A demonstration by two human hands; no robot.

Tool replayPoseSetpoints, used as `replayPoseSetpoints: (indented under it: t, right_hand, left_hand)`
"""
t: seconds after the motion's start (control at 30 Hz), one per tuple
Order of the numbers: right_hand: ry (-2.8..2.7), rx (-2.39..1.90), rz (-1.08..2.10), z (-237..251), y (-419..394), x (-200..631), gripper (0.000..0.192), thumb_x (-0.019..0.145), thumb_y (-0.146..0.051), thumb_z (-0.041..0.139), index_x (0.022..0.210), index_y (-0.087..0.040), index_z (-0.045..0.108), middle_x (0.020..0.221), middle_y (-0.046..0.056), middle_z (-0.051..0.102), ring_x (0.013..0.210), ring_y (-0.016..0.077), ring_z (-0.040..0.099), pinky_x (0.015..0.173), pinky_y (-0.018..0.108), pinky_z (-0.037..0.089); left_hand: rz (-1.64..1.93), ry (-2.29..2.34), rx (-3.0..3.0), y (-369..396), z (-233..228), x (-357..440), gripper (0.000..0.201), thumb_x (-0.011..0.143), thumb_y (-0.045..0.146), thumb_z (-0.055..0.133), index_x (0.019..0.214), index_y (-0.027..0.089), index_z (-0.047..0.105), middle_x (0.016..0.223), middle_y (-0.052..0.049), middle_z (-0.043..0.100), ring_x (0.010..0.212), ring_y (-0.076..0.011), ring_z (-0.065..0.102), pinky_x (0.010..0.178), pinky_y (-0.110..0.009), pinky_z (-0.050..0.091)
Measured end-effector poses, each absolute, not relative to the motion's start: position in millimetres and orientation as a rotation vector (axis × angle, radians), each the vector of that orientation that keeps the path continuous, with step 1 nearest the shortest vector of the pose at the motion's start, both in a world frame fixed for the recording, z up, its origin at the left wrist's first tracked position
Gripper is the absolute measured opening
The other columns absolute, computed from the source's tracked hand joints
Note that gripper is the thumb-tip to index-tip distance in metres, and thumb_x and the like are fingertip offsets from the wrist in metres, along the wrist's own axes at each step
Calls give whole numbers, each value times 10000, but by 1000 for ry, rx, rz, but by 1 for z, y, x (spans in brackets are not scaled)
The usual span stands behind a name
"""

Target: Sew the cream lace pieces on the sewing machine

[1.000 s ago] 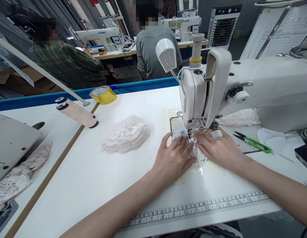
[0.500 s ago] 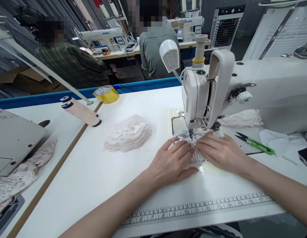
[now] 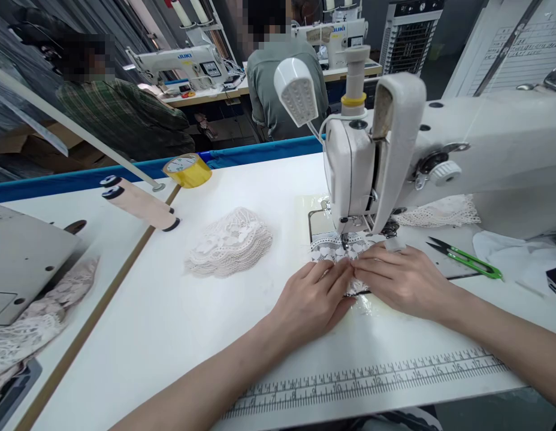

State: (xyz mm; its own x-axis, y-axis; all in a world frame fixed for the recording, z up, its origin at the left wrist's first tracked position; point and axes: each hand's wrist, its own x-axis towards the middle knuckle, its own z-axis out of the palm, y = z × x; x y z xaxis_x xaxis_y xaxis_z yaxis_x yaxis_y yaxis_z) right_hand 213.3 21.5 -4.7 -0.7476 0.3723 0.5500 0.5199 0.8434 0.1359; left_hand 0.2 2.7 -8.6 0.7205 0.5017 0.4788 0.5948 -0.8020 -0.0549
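Observation:
White lace [image 3: 325,246] lies under the needle and presser foot of a sewing machine [image 3: 356,161]. My left hand [image 3: 316,293] rests at the near left of the lace, its bent fingertips gathered on the fabric. From the right, my right hand [image 3: 401,278] presses the same lace with its fingers held together, close to the presser foot. The fingertips of both hands nearly meet just in front of the needle. Part of the lace is hidden beneath them.
A stack of lace pieces [image 3: 230,242] lies left of the machine. Behind it are yellow tape [image 3: 188,170] and pinkish thread spools [image 3: 141,203]. Green thread snips [image 3: 467,258] lie at right. A printed ruler [image 3: 363,383] runs along the front edge. Two people sit beyond the table.
The lace has moved away from me under the needle, with less showing on the near side. My left fingers have drawn in and bent more. The whole view has shifted slightly.

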Motion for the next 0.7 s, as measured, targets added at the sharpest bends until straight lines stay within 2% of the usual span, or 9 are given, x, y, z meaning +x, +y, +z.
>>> replayPoseSetpoints:
  t: [0.13,0.23,0.37,0.7]
  right_hand:
    - [-2512,-602,-350,-3,18,213,177,861,-55,534,886,-137,689,913,36,726,857,169,647,698,315,502]
    - [-2519,-602,-330,-3,17,213,174,856,-60,541,888,-137,694,928,38,727,859,172,655,751,324,532]
    - [-2513,-613,-327,-4,18,213,198,862,-60,521,880,-151,696,931,40,727,867,169,660,772,326,551]
    - [-2491,-626,-415,-5,22,212,211,863,-34,509,897,-129,694,933,41,728,850,161,668,684,290,536]
  left_hand:
    - [-584,-777,-2668,0,-11,-1,280,889,114,505,1148,67,600,1146,-132,664,1094,-238,600,794,-335,543]
    - [-584,-767,-2672,0,-12,-1,297,893,136,510,1165,62,600,1165,-134,654,1115,-219,600,903,-343,517]
    - [-581,-797,-2690,1,-12,-2,299,905,168,493,1167,77,604,1180,-122,649,1100,-216,612,940,-376,507]
    - [-579,-837,-2664,8,-12,-2,288,911,159,484,1164,104,609,1171,-100,657,1094,-196,619,1008,-399,472]
